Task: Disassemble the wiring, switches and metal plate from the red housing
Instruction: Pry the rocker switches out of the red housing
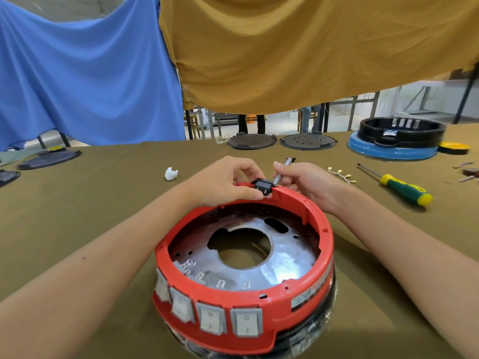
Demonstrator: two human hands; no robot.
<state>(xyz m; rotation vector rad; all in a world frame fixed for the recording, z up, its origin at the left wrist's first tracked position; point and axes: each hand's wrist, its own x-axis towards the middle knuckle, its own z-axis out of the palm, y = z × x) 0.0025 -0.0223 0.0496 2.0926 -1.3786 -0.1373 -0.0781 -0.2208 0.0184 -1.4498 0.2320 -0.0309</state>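
Olive table (77,203); left hand (228,182) half-hiding black socket (263,187) on red housing (285,301).

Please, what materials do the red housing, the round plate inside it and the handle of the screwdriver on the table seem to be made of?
Red housing: probably moulded plastic; even colour, semi-matt, moulded ribs and notches.
Round plate: metal, likely steel or aluminium; bare silvery surface with bright reflections and darker stains.
Screwdriver handle: looks like plastic with rubbery grip; green and yellow zones, soft sheen. Exact material unclear.

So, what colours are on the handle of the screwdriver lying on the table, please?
Green and yellow screwdriver handle, head view.
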